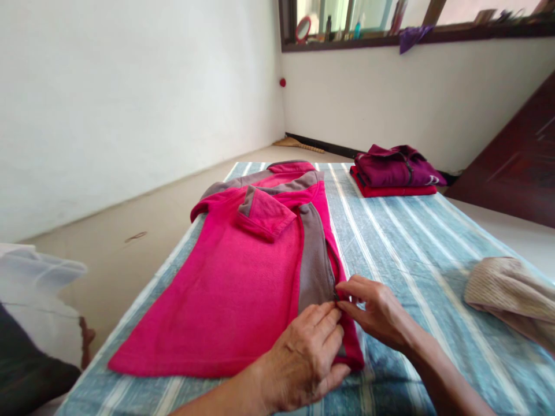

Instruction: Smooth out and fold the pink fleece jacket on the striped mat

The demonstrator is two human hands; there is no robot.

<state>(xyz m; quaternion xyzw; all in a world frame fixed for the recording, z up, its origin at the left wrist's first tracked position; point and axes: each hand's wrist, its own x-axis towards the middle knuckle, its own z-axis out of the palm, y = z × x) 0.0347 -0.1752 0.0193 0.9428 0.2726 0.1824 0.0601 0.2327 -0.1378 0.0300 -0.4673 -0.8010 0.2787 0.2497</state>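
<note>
A bright pink fleece jacket (pixel 243 289) with grey trim is spread on a striped cloth, one sleeve folded across its front and its collar at the far end. Along its right side runs a grey panel (pixel 313 260) with a dark zipper (pixel 332 274) beside it. My left hand (pixel 306 352) rests on the lower right of the jacket, its fingers bent and pressed on the fabric by the zipper's lower part. Close above those fingertips, my right hand (pixel 375 306) pinches the small dark zipper pull, partly hidden by the fingers.
Blue-and-white striped cloth (pixel 390 248) covers the surface. Folded purple clothing (pixel 390 167) lies on a red folded garment (pixel 396 190) at the back right. A beige knitted item (pixel 511 294) lies at the right. White walls stand to the left and behind.
</note>
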